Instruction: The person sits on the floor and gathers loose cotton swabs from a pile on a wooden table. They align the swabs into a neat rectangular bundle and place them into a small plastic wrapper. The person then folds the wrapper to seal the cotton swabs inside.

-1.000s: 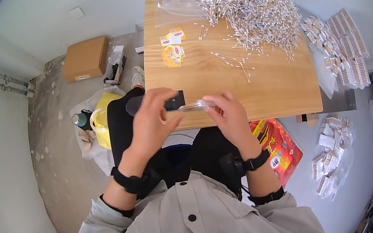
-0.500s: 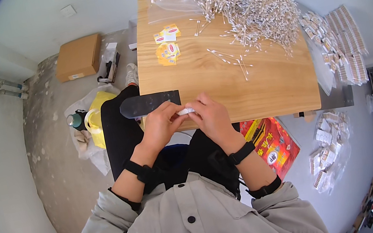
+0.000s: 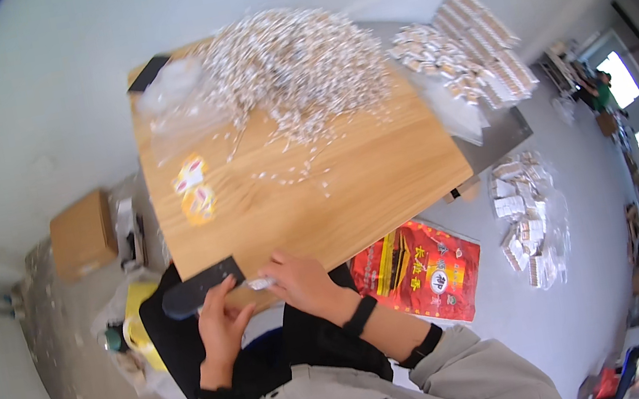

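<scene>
My right hand (image 3: 300,285) is at the table's near edge, its fingers closed on a small white packet (image 3: 261,283), blurred, with its contents hard to make out. To the left of it my left hand (image 3: 222,323) has thumb and fingers apart and holds nothing that I can see. Its fingertips are beside a dark flat strip with a rounded end (image 3: 200,289), which juts out past the wooden table's (image 3: 386,188) near-left corner. A big heap of loose cotton swabs (image 3: 295,58) covers the far side of the tabletop, with several swabs strayed toward its middle.
Yellow and white cards (image 3: 196,191) and clear plastic bags (image 3: 180,109) lie on the table's left. Stacked swab packs (image 3: 484,42) are beyond its right edge. A red printed bag (image 3: 426,270) and a clear bag of packs (image 3: 530,218) lie lower right; a cardboard box (image 3: 82,235) is left.
My head view has turned, so the table appears lower left and tilted. My left hand has come off the white packet and opened; my right hand keeps hold of it.
</scene>
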`<state>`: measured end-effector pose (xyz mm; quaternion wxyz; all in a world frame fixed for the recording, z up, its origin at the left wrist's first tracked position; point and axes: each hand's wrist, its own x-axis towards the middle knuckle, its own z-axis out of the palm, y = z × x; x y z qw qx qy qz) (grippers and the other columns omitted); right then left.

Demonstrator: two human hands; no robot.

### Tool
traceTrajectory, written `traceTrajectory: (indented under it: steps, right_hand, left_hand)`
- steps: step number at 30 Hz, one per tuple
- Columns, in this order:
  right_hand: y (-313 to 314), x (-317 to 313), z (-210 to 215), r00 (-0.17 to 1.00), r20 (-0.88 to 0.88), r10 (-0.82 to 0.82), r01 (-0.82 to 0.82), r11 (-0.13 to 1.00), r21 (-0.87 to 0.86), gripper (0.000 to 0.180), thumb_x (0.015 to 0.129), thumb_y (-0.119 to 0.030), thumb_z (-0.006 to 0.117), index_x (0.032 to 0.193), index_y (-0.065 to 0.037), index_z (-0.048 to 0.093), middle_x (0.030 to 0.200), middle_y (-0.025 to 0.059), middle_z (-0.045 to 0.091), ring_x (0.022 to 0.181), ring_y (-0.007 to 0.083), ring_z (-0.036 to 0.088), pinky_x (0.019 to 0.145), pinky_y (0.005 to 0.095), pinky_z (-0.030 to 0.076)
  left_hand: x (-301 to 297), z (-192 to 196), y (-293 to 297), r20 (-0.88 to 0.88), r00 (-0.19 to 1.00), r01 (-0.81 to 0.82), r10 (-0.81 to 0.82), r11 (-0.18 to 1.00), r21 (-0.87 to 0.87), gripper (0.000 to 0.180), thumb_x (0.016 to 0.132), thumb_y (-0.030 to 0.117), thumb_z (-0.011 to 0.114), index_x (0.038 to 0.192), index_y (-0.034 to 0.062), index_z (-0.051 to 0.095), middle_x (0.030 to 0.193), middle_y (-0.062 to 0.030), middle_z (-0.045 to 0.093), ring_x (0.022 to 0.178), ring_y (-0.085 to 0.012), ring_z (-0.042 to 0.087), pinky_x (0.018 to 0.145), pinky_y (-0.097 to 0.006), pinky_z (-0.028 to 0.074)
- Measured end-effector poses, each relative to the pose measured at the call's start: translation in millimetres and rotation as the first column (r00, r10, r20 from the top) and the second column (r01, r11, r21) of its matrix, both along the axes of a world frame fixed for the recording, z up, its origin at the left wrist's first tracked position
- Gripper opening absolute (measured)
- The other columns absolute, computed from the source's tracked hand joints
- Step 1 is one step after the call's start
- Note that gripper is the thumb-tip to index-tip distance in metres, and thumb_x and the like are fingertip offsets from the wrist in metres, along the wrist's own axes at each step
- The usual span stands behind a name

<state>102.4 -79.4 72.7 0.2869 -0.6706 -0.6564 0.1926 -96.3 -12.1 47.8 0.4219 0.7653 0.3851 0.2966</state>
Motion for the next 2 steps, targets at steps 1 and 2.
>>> traceTrajectory:
  steps: [1, 2]
  right_hand:
    - [-9, 11, -6, 0.995, -0.092, -0.049, 0.045, 0.998, -0.045, 0.028, 0.079, -0.024, 0.075, 0.100, -0.009, 0.063, 0.095, 0.0118, 0.058, 0.086, 0.0307, 0.063, 0.075, 0.0434, 0.051]
    - [-23, 26, -17, 0.977, -0.190, -0.100, 0.082, 0.992, -0.100, 0.035, 0.076, -0.028, 0.079, 0.102, -0.010, 0.064, 0.098, 0.0113, 0.059, 0.087, 0.0292, 0.064, 0.078, 0.0435, 0.051]
  left_hand:
    - [-4, -3, -2, 0.017, 0.999, -0.034, 0.036, 0.998, -0.061, 0.053, 0.072, 0.005, 0.082, 0.122, 0.0080, 0.064, 0.110, -0.0109, 0.065, 0.065, -0.0157, 0.065, 0.060, -0.026, 0.053]
    - [7, -2, 3, 0.028, 1.000, 0.000, 0.001, 0.999, -0.048, 0.053, 0.072, 0.005, 0.082, 0.122, 0.0080, 0.064, 0.110, -0.0109, 0.065, 0.065, -0.0157, 0.065, 0.060, -0.026, 0.053]
